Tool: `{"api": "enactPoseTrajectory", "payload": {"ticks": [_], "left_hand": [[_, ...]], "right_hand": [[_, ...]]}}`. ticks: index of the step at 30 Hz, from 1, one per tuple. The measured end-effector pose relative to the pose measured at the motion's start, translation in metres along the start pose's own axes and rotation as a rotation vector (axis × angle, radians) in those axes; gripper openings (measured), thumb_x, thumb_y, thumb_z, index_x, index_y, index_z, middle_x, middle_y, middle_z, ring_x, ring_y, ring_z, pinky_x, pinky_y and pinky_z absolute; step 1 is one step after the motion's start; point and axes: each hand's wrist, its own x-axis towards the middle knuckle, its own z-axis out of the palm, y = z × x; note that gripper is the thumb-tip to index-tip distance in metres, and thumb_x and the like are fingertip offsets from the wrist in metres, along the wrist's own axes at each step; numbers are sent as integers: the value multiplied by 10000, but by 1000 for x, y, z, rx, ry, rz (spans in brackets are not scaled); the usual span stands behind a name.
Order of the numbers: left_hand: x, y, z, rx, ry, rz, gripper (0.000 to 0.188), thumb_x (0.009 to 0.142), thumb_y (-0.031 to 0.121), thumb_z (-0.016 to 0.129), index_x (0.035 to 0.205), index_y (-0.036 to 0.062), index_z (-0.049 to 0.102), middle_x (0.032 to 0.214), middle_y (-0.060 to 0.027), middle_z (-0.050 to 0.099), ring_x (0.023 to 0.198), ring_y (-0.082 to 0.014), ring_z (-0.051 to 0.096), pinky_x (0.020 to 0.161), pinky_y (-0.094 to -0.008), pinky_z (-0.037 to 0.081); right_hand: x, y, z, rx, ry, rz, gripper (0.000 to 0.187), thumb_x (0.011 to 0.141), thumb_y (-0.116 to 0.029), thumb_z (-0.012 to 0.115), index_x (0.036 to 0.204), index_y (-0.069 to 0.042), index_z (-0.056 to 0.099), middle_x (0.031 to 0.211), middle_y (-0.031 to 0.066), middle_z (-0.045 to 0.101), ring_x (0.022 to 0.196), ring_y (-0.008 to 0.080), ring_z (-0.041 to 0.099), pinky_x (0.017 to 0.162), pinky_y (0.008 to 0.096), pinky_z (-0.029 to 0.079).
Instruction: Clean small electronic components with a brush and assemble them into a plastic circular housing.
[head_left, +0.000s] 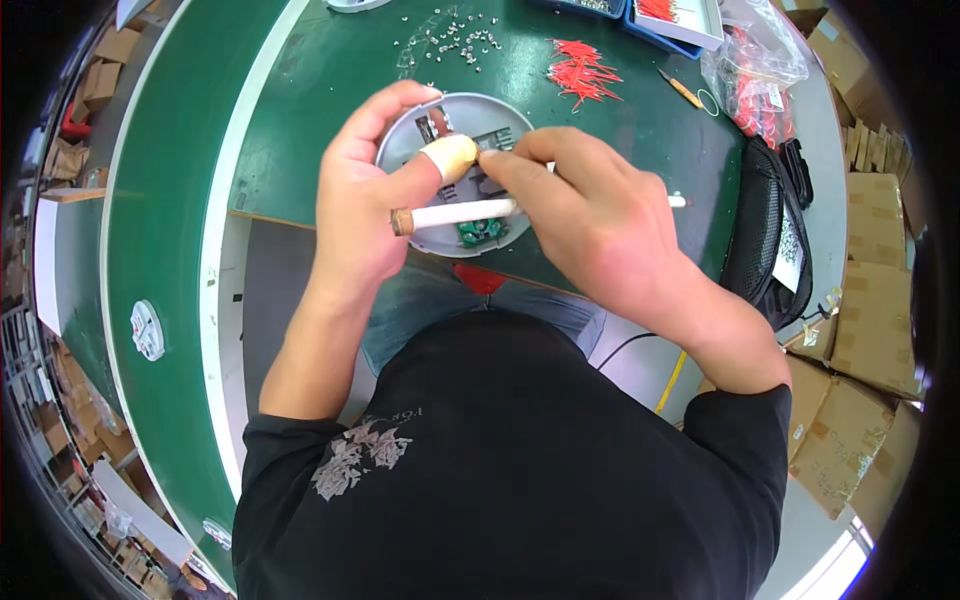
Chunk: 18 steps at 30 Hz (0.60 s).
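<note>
While the green table spreads beyond the grey round housing, a black mesh case stands to the right of this housing, well apart. The right hand comes over the housing's right side. Its lower fingers seem curled around a white rod, which crosses above the housing's near part; its thumb and index finger work inside, but I cannot tell what they pinch. The left hand grasps the housing by its left wall, open side upward, near the table edge. If this grasp becomes loose during pressing, the housing could tilt or drop; if the rod dips, it could scrape the green circuit board inside. Red wires lie beyond the housing, to its right. Inside, the yellow finger cover on the left thumb could slip, because it may reduce feeling. Beyond the housing are scattered metal parts, easily lost if knocked.
</note>
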Motion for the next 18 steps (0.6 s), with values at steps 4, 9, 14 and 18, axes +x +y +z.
{"api": "enactPoseTrajectory", "payload": {"ticks": [4, 9, 14, 18], "left_hand": [[7, -12, -6, 34, 13, 28, 365, 867, -4, 682, 1221, 35, 603, 1119, -59, 638, 975, -117, 628, 832, -265, 530], [10, -5, -23, -156, 107, 137, 380, 890, 12, 653, 1263, 44, 593, 1195, -103, 617, 1108, -210, 607, 959, -369, 513], [13, -41, 8, 1023, -242, 923, 358, 794, 85, 745, 1140, 133, 668, 1141, -75, 609, 1098, -295, 571, 1012, -465, 443], [6, -62, 22, 1164, -354, 896, 331, 760, 109, 770, 1079, 132, 684, 1129, -33, 607, 1094, -277, 571, 1010, -481, 435]], "right_hand": [[1, 10, -3, 15, -54, 56, 342, 753, -1, 739, 1088, -66, 727, 872, 59, 655, 703, 222, 661, 590, 321, 529], [30, 34, -31, 458, 175, 469, 134, 935, -135, 603, 974, -86, 721, 693, -1, 553, 563, 154, 515, 454, 288, 396], [67, 85, -12, 1093, 779, 539, 332, 1031, -335, 473, 771, -134, 523, 597, -43, 358, 489, 102, 319, 407, 255, 256], [87, 89, 21, 1415, 1077, 642, 448, 1056, -452, 457, 729, -156, 379, 586, -31, 313, 441, 90, 256, 364, 245, 216]]}}
